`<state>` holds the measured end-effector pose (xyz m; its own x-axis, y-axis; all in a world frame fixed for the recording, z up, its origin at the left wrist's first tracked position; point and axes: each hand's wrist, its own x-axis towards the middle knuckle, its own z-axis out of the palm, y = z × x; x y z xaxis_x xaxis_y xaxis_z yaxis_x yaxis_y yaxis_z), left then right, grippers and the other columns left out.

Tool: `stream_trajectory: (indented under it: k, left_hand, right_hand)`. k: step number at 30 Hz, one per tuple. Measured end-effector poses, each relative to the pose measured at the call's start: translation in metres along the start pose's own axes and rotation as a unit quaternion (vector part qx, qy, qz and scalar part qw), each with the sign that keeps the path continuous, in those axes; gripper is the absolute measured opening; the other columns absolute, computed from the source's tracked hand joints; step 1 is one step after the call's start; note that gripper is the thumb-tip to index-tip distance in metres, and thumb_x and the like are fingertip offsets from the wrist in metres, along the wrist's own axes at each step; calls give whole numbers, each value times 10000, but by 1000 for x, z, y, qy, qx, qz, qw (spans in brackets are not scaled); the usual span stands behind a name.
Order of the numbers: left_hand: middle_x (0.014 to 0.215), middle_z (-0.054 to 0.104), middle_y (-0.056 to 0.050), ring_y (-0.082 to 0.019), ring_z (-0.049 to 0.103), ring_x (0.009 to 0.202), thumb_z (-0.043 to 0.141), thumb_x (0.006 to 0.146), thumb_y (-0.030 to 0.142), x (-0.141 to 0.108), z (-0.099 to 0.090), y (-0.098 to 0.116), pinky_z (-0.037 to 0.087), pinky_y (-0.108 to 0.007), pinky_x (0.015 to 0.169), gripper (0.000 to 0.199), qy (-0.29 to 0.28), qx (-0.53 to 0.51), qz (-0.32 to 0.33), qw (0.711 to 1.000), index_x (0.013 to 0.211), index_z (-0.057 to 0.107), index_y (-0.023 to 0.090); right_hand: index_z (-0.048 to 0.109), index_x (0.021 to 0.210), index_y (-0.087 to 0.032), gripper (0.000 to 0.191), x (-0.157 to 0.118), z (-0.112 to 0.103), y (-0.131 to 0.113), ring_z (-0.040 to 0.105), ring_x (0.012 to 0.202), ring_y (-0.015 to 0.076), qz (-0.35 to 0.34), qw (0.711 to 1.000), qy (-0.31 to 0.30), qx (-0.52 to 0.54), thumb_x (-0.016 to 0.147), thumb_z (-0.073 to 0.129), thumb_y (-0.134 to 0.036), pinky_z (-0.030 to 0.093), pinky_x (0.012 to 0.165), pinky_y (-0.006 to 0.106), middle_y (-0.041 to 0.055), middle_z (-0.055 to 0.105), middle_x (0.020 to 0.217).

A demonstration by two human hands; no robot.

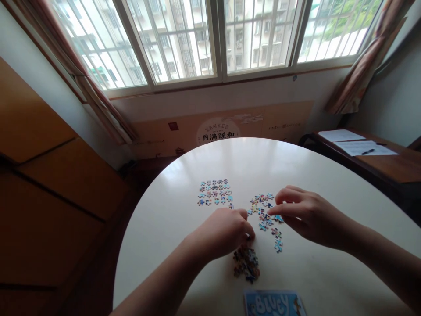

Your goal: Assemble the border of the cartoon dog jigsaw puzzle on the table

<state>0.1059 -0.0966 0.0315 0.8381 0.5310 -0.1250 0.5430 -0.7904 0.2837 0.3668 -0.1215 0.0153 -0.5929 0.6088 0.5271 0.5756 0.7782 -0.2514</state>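
Observation:
Loose jigsaw pieces (263,215) lie in a scattered cluster on the white round table. My right hand (304,213) reaches over that cluster's right side, its fingers apart and the index fingertip at the pieces. To the left of the cluster is my left hand (226,230), with fingers curled down and closed; whatever they hold, if anything, is hidden. Just below it sits a darker heap of jigsaw pieces (246,263). Beyond my left hand, several jigsaw pieces (215,193) are laid out in spaced rows. One stray piece (231,206) lies by my left knuckles.
A blue box marked "BLUEY" (274,303) lies at the near edge of view. The white table (158,228) has a curved rim. A wooden desk (394,164) with papers (365,148) and a pen stands at right, and barred windows (184,39) are ahead.

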Motion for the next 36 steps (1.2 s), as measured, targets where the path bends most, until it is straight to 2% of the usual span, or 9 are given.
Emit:
stream_trajectory:
  k: [7, 10, 15, 17, 20, 22, 28, 32, 36]
  left_hand:
    - [865, 738, -53, -217, 646, 804, 659, 732, 156, -19, -22, -16, 420, -314, 672, 158, -36, 38, -192, 980, 821, 777, 213]
    - [770, 724, -65, -217, 629, 722, 674, 738, 247, -22, -24, -27, 371, -308, 591, 81, -45, 50, -249, 966, 718, 735, 198]
    - [751, 709, -71, -189, 583, 632, 628, 840, 373, -21, -25, -38, 326, -299, 548, 263, -15, 43, -304, 951, 653, 682, 197]
    - [779, 725, -61, -196, 609, 678, 609, 862, 336, -23, -27, -42, 359, -298, 582, 233, 21, 40, -303, 952, 700, 716, 207]
    - [836, 751, -24, -190, 648, 780, 621, 841, 247, -28, -32, -49, 420, -291, 687, 159, 64, 16, -246, 967, 769, 762, 232]
    - [857, 758, -14, -182, 655, 801, 632, 816, 215, -30, -33, -53, 435, -285, 713, 152, 56, -2, -216, 975, 783, 779, 239]
    - [810, 758, -26, -192, 653, 770, 659, 733, 206, -26, -27, -57, 430, -283, 650, 175, -7, -15, -193, 981, 824, 805, 238]
    - [823, 758, -44, -207, 657, 796, 637, 730, 178, -22, -25, -57, 447, -290, 666, 196, 5, -1, -188, 982, 821, 804, 226]
    - [889, 759, -54, -222, 660, 879, 629, 771, 192, -18, -19, -60, 479, -303, 749, 183, 48, -4, -170, 984, 832, 798, 228]
  right_hand:
    - [738, 1049, -223, 247, -1, -5, 2, 620, 863, 191, 2, 1000, -4, 5, 981, 520, -130, 503, 696, 327, 74, 672, 955]
    - [740, 1048, -223, 248, 0, -4, 0, 628, 868, 187, -1, 1000, -14, 19, 990, 516, -134, 506, 699, 324, 73, 683, 961]
    - [737, 1056, -220, 245, 1, -4, -3, 631, 861, 174, -8, 998, -10, 53, 996, 520, -124, 510, 709, 312, 64, 694, 939]
    - [735, 1053, -217, 235, 1, -6, -2, 631, 853, 171, -11, 998, -3, 58, 993, 528, -124, 510, 707, 307, 63, 697, 932]
    - [733, 1053, -215, 223, 1, -9, -2, 632, 847, 169, -11, 998, 3, 61, 989, 538, -127, 511, 705, 302, 61, 703, 928]
    - [731, 1056, -215, 225, 1, -9, -2, 630, 834, 166, -11, 998, 0, 66, 988, 537, -124, 508, 697, 299, 57, 705, 914]
    - [727, 1048, -212, 256, 3, -7, -5, 624, 800, 159, -18, 997, -16, 76, 981, 509, -96, 499, 675, 295, 53, 709, 890]
    - [727, 1045, -211, 253, 3, -8, -6, 624, 803, 162, -14, 997, -23, 74, 982, 508, -100, 503, 678, 302, 58, 712, 894]
    - [732, 1051, -215, 260, 3, -8, -5, 627, 799, 162, -13, 997, -23, 72, 984, 505, -107, 502, 673, 301, 57, 711, 883]
